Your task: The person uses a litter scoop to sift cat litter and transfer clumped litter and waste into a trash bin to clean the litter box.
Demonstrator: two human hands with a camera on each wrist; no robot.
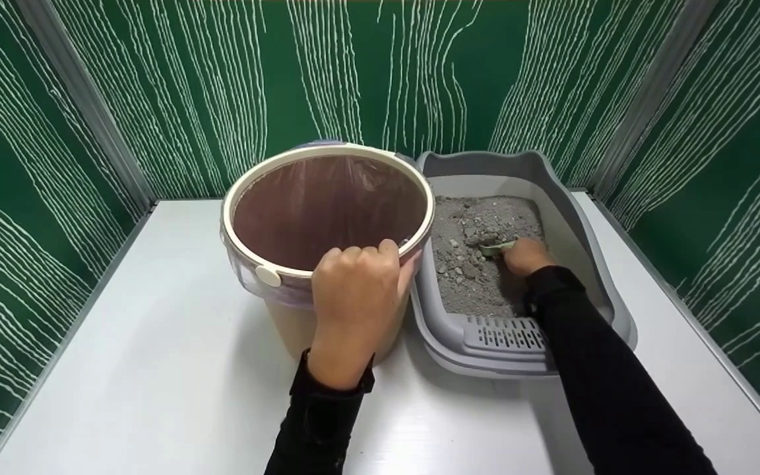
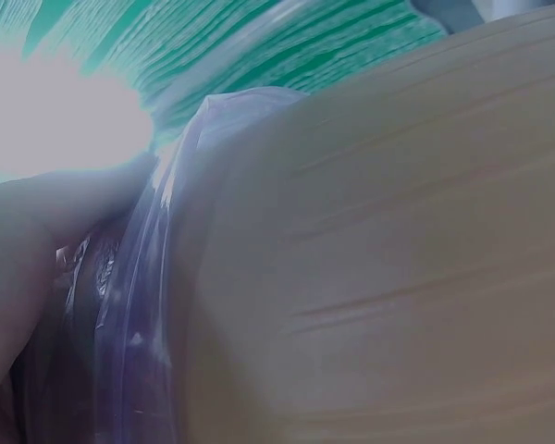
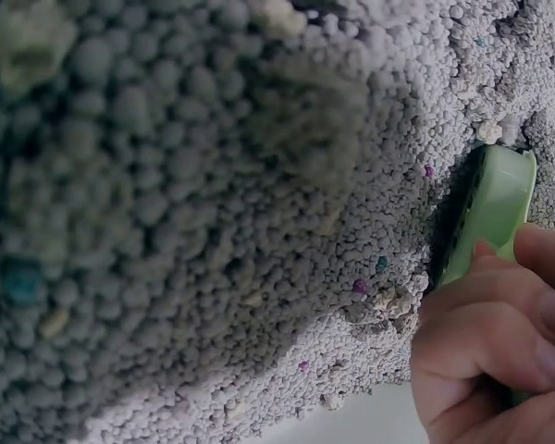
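On a white table (image 1: 162,316), left hand (image 1: 357,285) grips a lined bin (image 1: 293,324), right hand (image 1: 526,257) a scoop (image 3: 495,208) in a tray (image 1: 485,165) of litter (image 1: 475,297).

Head view looks down over both hands' fingers (image 3: 490,342); close beside them, left wrist shares its round beige plastic bin (image 2: 398,231), right its grey granular litter (image 3: 370,213)

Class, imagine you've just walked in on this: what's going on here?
A person's left hand grips the near rim of a beige trash bin lined with a translucent plastic bag. Their right hand holds a green scoop down in lumpy gray litter inside a litter box. The bin and box stand side by side on a white tabletop. How much the bin holds can't be seen.
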